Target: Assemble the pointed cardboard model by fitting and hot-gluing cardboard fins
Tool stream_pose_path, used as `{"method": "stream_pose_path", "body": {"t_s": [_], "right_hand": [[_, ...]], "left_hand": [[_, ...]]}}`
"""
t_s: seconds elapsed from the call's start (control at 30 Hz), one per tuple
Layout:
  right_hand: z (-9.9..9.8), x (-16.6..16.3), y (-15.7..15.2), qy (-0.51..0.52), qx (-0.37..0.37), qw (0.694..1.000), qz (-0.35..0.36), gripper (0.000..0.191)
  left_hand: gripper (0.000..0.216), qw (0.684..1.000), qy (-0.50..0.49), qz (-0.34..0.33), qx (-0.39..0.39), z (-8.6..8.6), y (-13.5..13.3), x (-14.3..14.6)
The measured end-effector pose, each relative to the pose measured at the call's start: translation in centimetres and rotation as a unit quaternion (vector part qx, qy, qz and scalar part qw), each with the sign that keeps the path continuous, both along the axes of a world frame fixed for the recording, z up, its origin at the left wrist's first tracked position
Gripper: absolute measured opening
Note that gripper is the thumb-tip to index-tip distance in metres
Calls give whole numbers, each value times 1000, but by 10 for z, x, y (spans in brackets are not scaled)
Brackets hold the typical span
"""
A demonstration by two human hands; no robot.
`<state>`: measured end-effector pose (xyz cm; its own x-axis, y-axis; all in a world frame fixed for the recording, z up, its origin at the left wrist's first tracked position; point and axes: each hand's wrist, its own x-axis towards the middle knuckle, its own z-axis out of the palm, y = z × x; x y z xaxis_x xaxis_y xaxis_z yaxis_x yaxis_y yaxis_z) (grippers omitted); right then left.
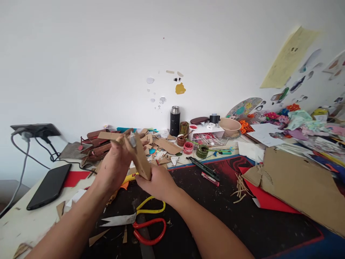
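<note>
A narrow, box-like cardboard piece (142,160) is held up above the dark mat, tilted, with a small grey patch near its top end. My left hand (114,163) grips its upper part, the fingers partly hidden behind it. Around the lower end, my right hand (159,181) is closed, thumb on the near side. Below both hands, scissors (136,218) with one yellow and one red handle lie spread on the mat. A yellow tool (130,178) and an orange object (124,185) lie just behind my hands, partly covered.
Cardboard scraps (168,145) litter the back of the table. A black flask (175,121) stands by the wall near paint jars (188,147). On the right lie a green cutter (203,168) and a large cardboard sheet (293,187); a black phone (49,187) is left.
</note>
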<state>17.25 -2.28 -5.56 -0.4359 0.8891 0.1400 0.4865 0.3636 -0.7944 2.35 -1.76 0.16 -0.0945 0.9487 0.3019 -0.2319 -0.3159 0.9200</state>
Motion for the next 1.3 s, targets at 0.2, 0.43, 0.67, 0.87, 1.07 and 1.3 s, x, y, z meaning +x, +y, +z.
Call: {"method": "stream_pose_path", "body": {"t_s": [0.2,0.43,0.67,0.87,1.07,1.3], "right_hand": [[3,1,4,-16,10,999,-29,24],[6,2,2,38,-37,998,31,21],[5,5,-1,77,-89,982,146,38],[7,4,-2,39,-69,989,126,48],[0,2,2,22,-51,995,87,41],[-9,2,13,-77,39,996,-5,39]], "left_hand": [[50,987,139,5,-77,-25,-6,15],[32,988,138,43,-57,-21,-7,14],[18,994,63,-66,-66,-10,-2,3],[18,990,-11,-134,-46,-9,2,6],[26,990,82,-54,-100,-13,3,5],[32,942,333,47,-23,-22,-2,16]]}}
